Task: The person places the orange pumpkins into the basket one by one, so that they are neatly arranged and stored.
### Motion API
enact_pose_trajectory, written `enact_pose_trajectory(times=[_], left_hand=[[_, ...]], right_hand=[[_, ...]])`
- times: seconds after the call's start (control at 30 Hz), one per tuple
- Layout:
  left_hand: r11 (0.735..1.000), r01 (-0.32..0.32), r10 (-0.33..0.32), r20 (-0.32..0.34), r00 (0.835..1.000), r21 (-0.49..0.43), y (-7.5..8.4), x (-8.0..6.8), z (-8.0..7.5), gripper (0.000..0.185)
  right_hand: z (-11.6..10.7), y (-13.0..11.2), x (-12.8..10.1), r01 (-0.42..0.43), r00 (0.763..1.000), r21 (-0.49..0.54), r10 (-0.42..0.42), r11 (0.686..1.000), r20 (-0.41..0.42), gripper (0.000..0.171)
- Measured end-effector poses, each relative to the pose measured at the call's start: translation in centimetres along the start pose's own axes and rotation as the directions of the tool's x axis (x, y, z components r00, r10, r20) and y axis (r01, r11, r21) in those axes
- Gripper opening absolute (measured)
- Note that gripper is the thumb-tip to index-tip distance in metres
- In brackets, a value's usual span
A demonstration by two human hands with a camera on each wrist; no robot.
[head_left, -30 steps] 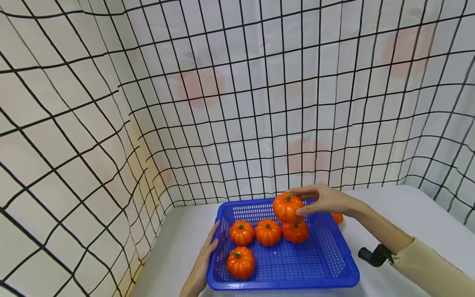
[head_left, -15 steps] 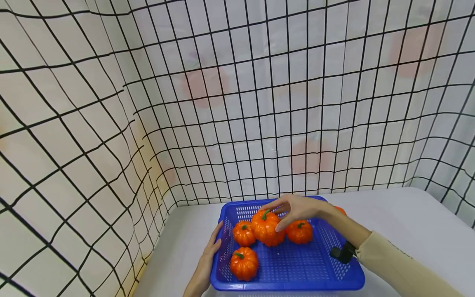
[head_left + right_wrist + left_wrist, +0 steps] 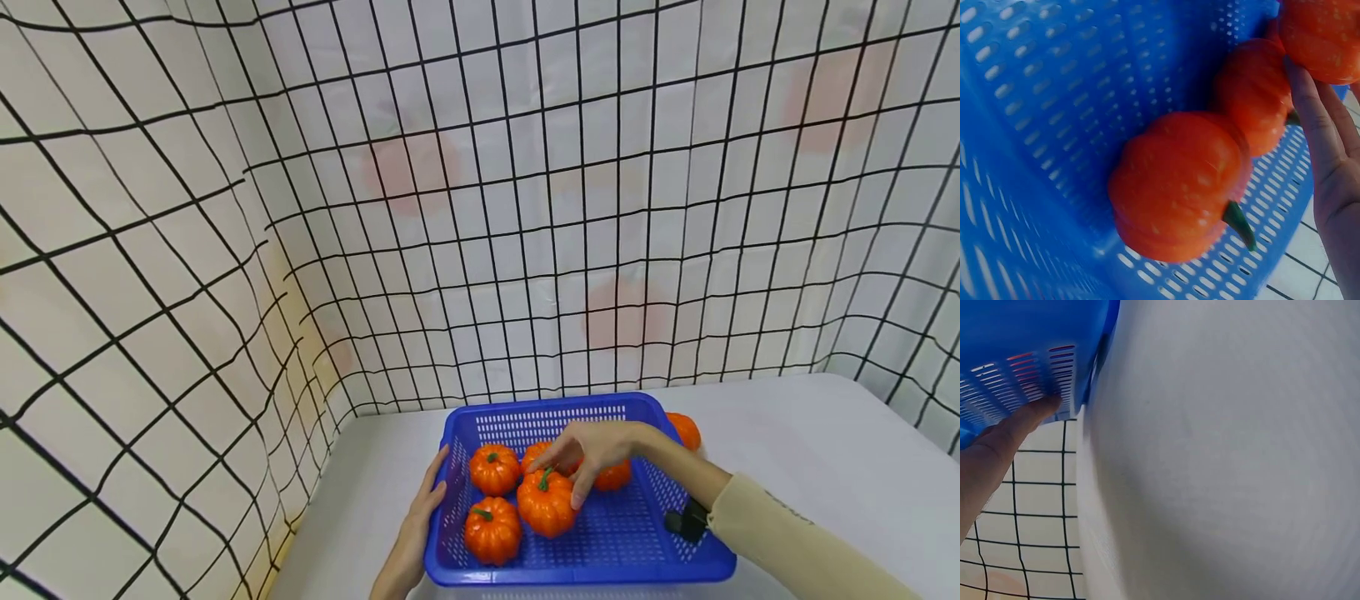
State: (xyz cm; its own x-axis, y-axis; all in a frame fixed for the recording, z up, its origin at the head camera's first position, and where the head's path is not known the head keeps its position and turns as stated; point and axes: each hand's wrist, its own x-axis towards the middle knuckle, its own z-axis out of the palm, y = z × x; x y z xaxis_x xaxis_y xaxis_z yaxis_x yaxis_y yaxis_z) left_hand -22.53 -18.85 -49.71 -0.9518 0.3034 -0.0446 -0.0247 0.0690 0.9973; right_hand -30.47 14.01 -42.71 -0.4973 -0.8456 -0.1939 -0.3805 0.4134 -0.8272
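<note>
My right hand point(image 3: 603, 446) pinches a small orange pumpkin point(image 3: 547, 503) with a green stem between thumb and fingers, low inside the blue plastic basket point(image 3: 585, 574). In the right wrist view the held pumpkin point(image 3: 1325, 40) is at the upper right, partly cut off. My left hand point(image 3: 418, 521) rests against the basket's left wall with fingers extended; the left wrist view shows a finger on the slotted side. Beside the held pumpkin lies a front-left pumpkin point(image 3: 492, 532). A back row has a left pumpkin point(image 3: 494, 468), plus a middle and a right one partly hidden by my hand.
Outside the basket, behind its right wall, another orange pumpkin point(image 3: 684, 431) sits on the white table point(image 3: 810, 450). Black netting point(image 3: 480, 250) over pale sheeting encloses the table's back and left. A black device point(image 3: 686, 522) is at my right cuff.
My right hand has carried the pumpkin from above the basket's back right, leftward, then down and toward the front, beside the front-left pumpkin. The left hand stays at the basket's side.
</note>
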Motion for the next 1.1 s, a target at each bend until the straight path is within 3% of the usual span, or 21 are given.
enact_pose_trajectory(times=[0.13,0.5,0.83,1.1], left_hand=[[1.0,-0.006,0.006,0.003,1.0,0.002,0.1,0.0,0.0,0.062],[1.0,0.003,-0.003,0.002,1.0,0.002,0.1,0.0,0.1,0.062],[1.0,-0.004,0.005,0.016,1.0,-0.014,0.1,0.1,0.1,0.061],[1.0,-0.004,0.004,0.014,1.0,-0.008,0.1,0.0,0.1,0.061]], right_hand=[[0.4,0.3,0.1,-0.02,0.999,0.014,0.019,1.0,0.044,0.064],[1.8,0.3,0.4,-0.202,0.974,0.115,0.188,0.973,0.125,0.06],[1.7,0.0,0.5,-0.204,0.968,0.068,0.192,0.976,0.16,0.069],[2.2,-0.2,0.8,-0.233,0.968,0.018,0.23,0.972,0.1,0.065]])
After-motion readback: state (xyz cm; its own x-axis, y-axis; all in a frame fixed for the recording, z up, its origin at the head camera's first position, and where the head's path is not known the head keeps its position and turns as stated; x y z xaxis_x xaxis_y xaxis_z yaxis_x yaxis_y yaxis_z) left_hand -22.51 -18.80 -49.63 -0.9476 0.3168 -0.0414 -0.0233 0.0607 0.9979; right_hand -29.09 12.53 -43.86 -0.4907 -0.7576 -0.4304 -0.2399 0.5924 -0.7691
